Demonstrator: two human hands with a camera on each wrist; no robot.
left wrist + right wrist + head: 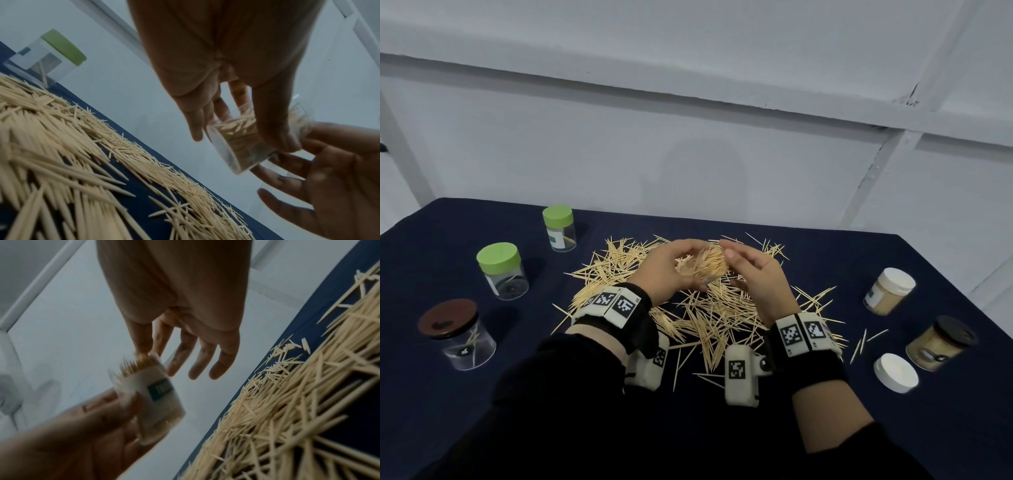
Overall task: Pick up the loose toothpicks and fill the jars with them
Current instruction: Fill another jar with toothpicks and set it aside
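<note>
A big pile of loose toothpicks (709, 315) lies spread over the middle of the dark blue table (465, 394). Above it my left hand (693, 269) grips a clear jar (707, 265), tilted on its side and packed with toothpicks. In the left wrist view the jar (232, 155) sits between thumb and fingers. The jar (152, 395) has no lid, and the toothpick tips stick out of its mouth. My right hand (736, 270) is right beside that mouth, fingers straight and spread, holding nothing. In the right wrist view, the right hand (170, 360) has its thumb close to the tips.
On the left stand two green-lidded jars (558, 228) (502, 270) and a brown-lidded jar (457, 334), nearly empty. On the right are a full white-lidded jar (889, 291), a full black-lidded jar (940, 344) and a loose white lid (895, 372). A white wall runs behind.
</note>
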